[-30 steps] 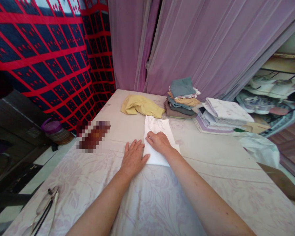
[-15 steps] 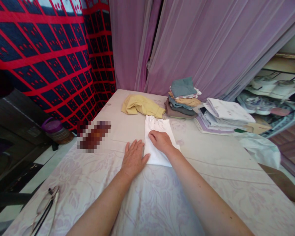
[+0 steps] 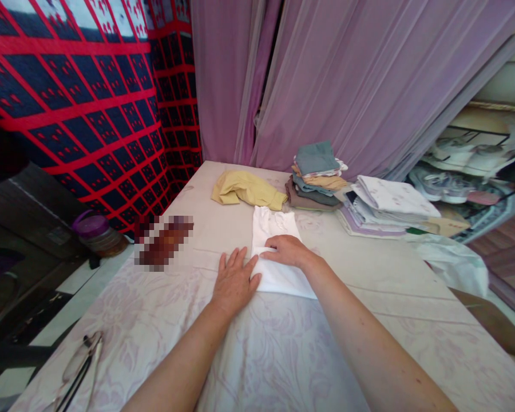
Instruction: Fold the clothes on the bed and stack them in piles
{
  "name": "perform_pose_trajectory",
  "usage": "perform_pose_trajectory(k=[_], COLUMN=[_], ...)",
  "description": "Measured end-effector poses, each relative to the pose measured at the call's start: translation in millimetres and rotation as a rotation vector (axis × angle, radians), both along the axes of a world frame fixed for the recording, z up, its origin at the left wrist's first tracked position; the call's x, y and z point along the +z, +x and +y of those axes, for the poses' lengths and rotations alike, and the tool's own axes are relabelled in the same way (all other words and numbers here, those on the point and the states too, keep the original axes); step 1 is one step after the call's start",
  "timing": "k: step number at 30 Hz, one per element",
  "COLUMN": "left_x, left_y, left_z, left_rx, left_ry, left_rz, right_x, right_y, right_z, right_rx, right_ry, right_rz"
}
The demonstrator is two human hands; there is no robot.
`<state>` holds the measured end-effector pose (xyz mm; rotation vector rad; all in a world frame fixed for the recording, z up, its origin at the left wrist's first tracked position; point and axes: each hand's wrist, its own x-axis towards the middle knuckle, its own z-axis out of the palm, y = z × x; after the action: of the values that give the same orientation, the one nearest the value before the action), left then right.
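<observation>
A white garment, partly folded, lies flat on the patterned tablecloth in front of me. My left hand rests palm down at its left edge, fingers spread, with the fingertips touching the cloth. Over the middle of the garment my right hand is closed, pinching a raised fold of the white fabric between thumb and fingers. The garment's gathered far end points away from me, towards a crumpled yellow garment.
Behind to the right stand a pile of folded coloured clothes and a stack of folded white cloths. Eyeglasses lie at the near left. A blurred-out object is on the left side. Purple curtains hang behind the table.
My right hand has drawn slightly towards me and a fold of the white garment now lifts under it. The left fingertips have shifted a little onto the garment's edge.
</observation>
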<state>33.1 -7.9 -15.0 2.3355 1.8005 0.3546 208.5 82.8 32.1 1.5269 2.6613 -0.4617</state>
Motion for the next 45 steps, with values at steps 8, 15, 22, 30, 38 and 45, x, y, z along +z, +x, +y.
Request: perform_pose_trajectory(k=[8, 15, 22, 30, 38, 45], left_x=[-5.6, -6.6, -1.6, 17.7, 34.6, 40.2], left_y=[-1.9, -2.8, 2.9, 15.1, 61.0, 62.8], left_z=[-0.1, -0.5, 0.0, 25.3, 62.6, 81.0], left_rx=[-0.168, -0.233, -0.224, -0.172, -0.387, -0.404], left_ry=[0.077, 0.056, 0.093, 0.126, -0.113, -0.237], left_rz=[-0.020, 0.006, 0.097, 0.057, -0.106, -0.192], right_x=[-6.7, -14.8, -18.1, -30.8, -31.5, -42.3], right_y=[14.7, 82.9, 80.5, 78.8, 88.4, 90.4], right_z=[-1.9, -31.1, -65.3, -63.3, -59.1, -53.9], right_rx=[-0.170, -0.797, -0.763, -0.707, -0.422, -0.578], right_ry=[0.179, 0.334, 0.157, 0.240, -0.045, -0.038], right_rz=[0.285, 0.206, 0.056, 0.209, 0.979, 0.931])
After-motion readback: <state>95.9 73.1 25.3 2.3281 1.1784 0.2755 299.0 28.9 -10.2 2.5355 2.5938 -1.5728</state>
